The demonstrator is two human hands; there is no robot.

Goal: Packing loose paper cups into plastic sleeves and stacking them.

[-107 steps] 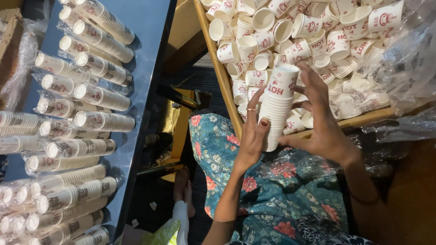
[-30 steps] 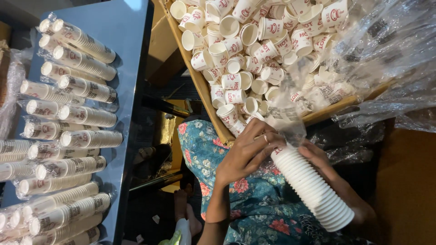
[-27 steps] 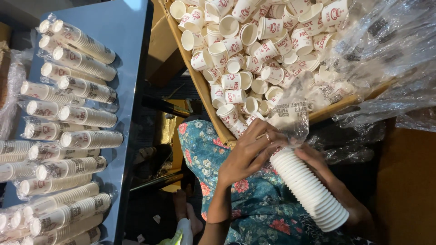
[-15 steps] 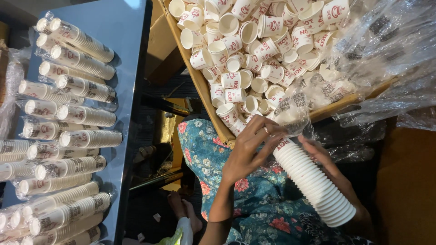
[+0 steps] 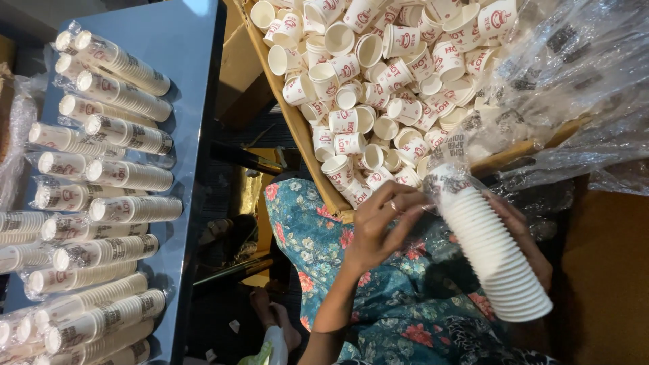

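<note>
L fingers (image 5: 399, 215) pinch plastic sleeve (image 5: 446, 177); R hand (image 5: 524, 233) grips cup stack (image 5: 497, 260).

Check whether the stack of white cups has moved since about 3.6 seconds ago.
Yes. The stack of white cups stood upright against the wooden crate's edge; now it lies tilted over the lap, below the crate, held by the right hand.

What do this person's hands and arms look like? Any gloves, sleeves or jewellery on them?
Both hands are bare, with no gloves. The left hand has a thin ring on one of its fingers, and its forearm is uncovered, with no sleeve showing down to the elbow. The right hand is mostly hidden, so little of it can be made out. No watch or bracelet shows on either wrist.
</note>
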